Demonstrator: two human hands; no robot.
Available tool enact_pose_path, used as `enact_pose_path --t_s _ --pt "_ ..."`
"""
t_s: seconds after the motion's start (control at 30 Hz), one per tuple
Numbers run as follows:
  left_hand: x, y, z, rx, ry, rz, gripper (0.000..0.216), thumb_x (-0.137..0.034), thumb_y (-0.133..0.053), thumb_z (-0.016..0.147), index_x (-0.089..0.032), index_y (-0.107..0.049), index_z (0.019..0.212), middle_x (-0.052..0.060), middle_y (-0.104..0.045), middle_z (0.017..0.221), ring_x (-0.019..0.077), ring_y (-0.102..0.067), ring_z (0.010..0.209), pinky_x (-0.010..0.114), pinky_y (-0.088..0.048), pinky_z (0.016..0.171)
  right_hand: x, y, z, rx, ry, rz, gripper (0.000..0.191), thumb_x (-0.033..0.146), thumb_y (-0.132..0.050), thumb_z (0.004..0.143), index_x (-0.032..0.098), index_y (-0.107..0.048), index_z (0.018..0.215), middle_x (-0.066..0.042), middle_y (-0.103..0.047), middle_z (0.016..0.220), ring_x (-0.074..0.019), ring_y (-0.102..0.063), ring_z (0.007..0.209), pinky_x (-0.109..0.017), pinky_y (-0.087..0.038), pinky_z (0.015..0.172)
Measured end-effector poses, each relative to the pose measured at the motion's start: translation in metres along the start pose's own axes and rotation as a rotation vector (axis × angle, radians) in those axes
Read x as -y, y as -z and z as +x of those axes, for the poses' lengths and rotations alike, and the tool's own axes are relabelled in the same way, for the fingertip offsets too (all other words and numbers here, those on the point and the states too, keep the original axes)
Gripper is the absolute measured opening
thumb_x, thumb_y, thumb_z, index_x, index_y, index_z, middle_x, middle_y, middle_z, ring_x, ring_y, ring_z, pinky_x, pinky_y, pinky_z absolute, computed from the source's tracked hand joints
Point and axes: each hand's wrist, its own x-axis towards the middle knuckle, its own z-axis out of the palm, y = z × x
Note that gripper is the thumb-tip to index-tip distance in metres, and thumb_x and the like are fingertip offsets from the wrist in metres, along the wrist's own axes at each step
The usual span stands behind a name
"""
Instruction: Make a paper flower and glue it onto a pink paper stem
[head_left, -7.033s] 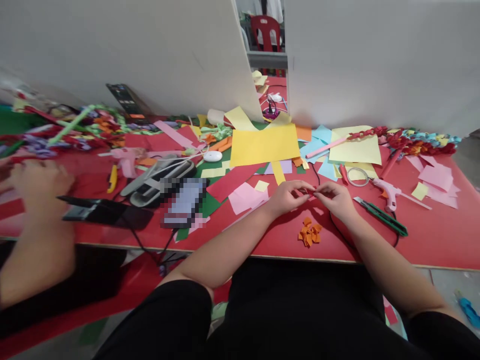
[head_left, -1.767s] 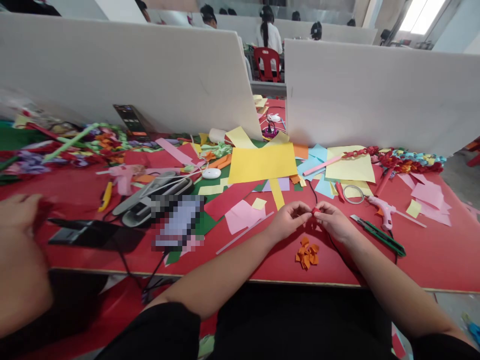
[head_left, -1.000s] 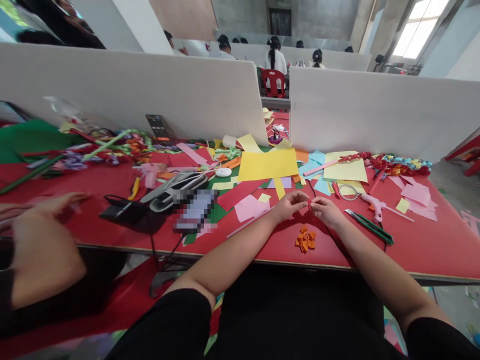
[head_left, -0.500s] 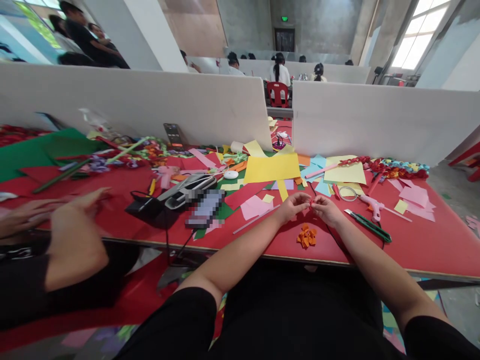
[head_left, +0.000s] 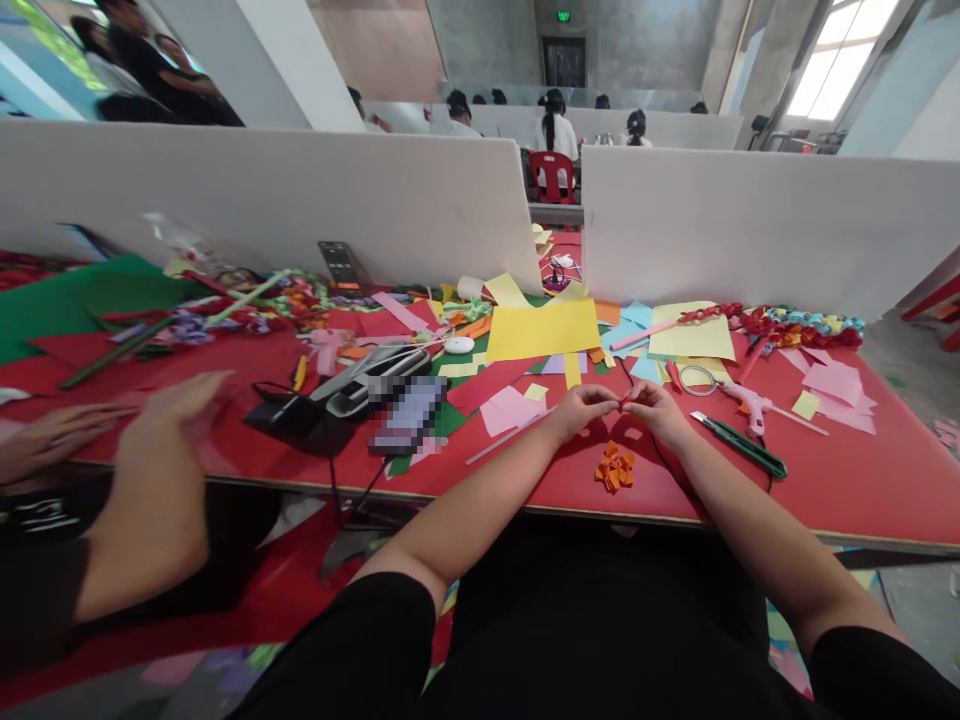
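Between my fingertips is a small piece of red paper (head_left: pixel 622 404), mostly hidden by the fingers. My left hand (head_left: pixel 588 410) pinches it from the left, and my right hand (head_left: pixel 655 410) pinches it from the right. Just below them, several folded orange paper pieces (head_left: pixel 615 467) lie in a small pile on the red table (head_left: pixel 832 490). Right of my right hand are a green utility knife (head_left: pixel 739 445) and a pink glue gun (head_left: pixel 754 408) with a clear stick in it. A roll of clear tape (head_left: pixel 697 379) lies beside the glue gun.
A yellow sheet (head_left: pixel 544 330) and pink paper (head_left: pixel 510 411) lie beyond my hands. Leftward are a phone (head_left: pixel 409 415), a grey case (head_left: pixel 375 382) and a co-worker's hands (head_left: pixel 180 395). White partitions (head_left: pixel 750 230) stand at the back, with paper chains (head_left: pixel 795 328) before the right one.
My hands stay together at the red paper, with the fingers shifted slightly. The co-worker's hands have moved a little at the left. The whole view has tilted slightly.
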Motion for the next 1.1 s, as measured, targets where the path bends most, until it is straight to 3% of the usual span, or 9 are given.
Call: enact_pose_path --t_s 0.1,0.17,0.5,0.7,0.93,1.1 --pt "0.0 0.001 0.0 -0.04 -0.077 0.093 0.048 -0.058 -0.099 0.075 -0.016 -0.088 0.096 0.01 -0.086 0.093 0.0215 -0.075 0.086 0.034 -0.06 0.084 0.001 -0.002 0.0 -0.06 0.015 -0.01 0.056 0.051 -0.111 0.06 0.026 -0.065 0.081 0.001 -0.076 0.085 -0.0194 -0.072 0.083 -0.037 -0.059 0.085" --pt "0.002 0.0 0.0 -0.048 -0.1 0.129 0.048 -0.058 -0.097 0.078 -0.017 -0.09 0.101 0.012 -0.087 0.101 0.0244 -0.078 0.093 0.036 -0.061 0.087 0.002 -0.003 0.0 -0.096 0.024 -0.031 0.055 0.05 -0.11 0.061 0.026 -0.065 0.082 0.001 -0.075 0.086 -0.0189 -0.071 0.083 -0.036 -0.059 0.085" --pt "0.012 -0.003 -0.001 -0.083 -0.114 0.247 0.052 -0.062 -0.093 0.082 -0.016 -0.09 0.105 0.009 -0.082 0.088 0.0167 -0.066 0.071 0.03 -0.051 0.067 0.001 -0.005 -0.002 -0.134 0.042 -0.088 0.054 0.055 -0.107 0.065 0.026 -0.068 0.086 0.002 -0.071 0.083 -0.0172 -0.066 0.078 -0.033 -0.056 0.075" --pt "0.011 -0.004 -0.002 -0.08 -0.093 0.262 0.051 -0.062 -0.091 0.085 -0.016 -0.089 0.107 0.009 -0.083 0.091 0.016 -0.064 0.072 0.029 -0.05 0.068 0.0 -0.003 -0.003 -0.1 0.001 -0.102 0.052 0.058 -0.106 0.068 0.025 -0.072 0.09 0.003 -0.07 0.077 -0.016 -0.063 0.071 -0.03 -0.052 0.066" --pt "0.003 -0.004 -0.004 -0.07 -0.089 0.288 0.05 -0.063 -0.089 0.086 -0.016 -0.084 0.104 0.005 -0.076 0.081 0.0142 -0.063 0.067 0.026 -0.049 0.063 0.001 -0.001 -0.004 -0.044 -0.054 -0.087 0.049 0.058 -0.106 0.067 0.024 -0.08 0.091 -0.001 -0.077 0.082 -0.0179 -0.069 0.074 -0.032 -0.058 0.07" --pt "0.0 -0.004 -0.007 -0.071 -0.086 0.346 0.043 -0.057 -0.087 0.089 -0.017 -0.082 0.105 0.002 -0.073 0.076 0.0134 -0.063 0.064 0.025 -0.048 0.061 -0.001 0.0 -0.004 -0.087 0.007 -0.206 0.043 0.055 -0.104 0.069 0.024 -0.082 0.088 -0.003 -0.08 0.083 -0.0206 -0.074 0.077 -0.036 -0.061 0.075"
